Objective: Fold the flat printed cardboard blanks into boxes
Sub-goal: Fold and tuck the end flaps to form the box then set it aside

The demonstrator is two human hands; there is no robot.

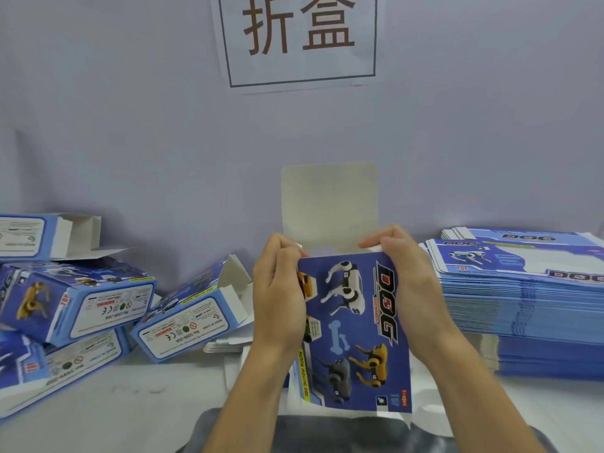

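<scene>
Both bare forearms rise from the bottom edge toward the centre of the frame, converging slightly. The left hand (277, 289) sits left of centre, back toward the camera, fingers curled inward. The right hand (405, 282) mirrors it right of centre, thumb and fingers pinched at the top.

Folded boxes (78, 302) piled left; flat blanks stack (523, 305) right; held blank (353, 322) between, before wall sign (299, 37).
</scene>
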